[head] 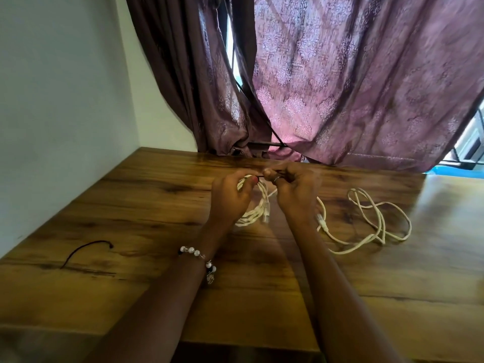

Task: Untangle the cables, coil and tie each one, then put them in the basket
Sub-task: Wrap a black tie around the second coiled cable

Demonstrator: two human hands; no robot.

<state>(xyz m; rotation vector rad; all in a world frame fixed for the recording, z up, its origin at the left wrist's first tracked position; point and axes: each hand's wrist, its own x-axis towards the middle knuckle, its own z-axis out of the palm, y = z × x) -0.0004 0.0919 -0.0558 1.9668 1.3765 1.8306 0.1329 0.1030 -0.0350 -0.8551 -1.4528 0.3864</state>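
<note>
A coiled white cable lies under my hands near the middle of the wooden table. My left hand and my right hand each pinch one end of a thin black tie stretched across the top of the coil. A second white cable lies loose and looped on the table to the right, its plug close to my right wrist. No basket is in view.
Another black tie lies on the table at the left. A white wall stands on the left and purple curtains hang behind the table's far edge. The table's near edge runs across the bottom.
</note>
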